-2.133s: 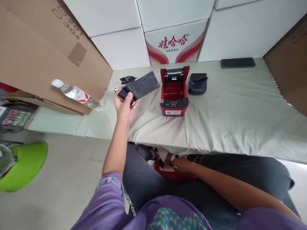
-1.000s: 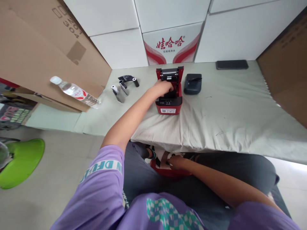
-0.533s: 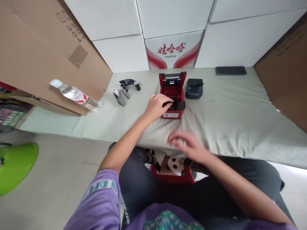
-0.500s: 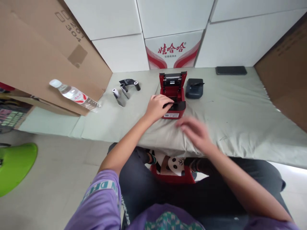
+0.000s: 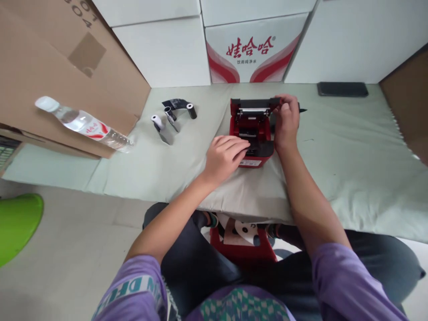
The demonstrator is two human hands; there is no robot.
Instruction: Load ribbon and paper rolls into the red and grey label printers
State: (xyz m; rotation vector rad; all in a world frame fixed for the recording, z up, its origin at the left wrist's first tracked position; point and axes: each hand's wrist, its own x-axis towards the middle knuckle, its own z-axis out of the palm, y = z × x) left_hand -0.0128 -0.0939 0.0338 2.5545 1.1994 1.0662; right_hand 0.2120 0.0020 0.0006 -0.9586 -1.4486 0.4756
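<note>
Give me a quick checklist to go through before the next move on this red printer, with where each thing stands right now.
1. Left hand steadying the front of the red printer: ok, fingers rest on its front panel.
2. Right hand on the lid: ok, fingertips at its right corner.
3. Lid open: ok, it stands raised at the back.
4. Roll seated in the bay: cannot tell, the inside is too small to read.
5. Spare rolls out of the way: ok, they lie apart on the cloth, to the printer's left.
6. Printer sitting flat: cannot tell, the cloth is rumpled.
</note>
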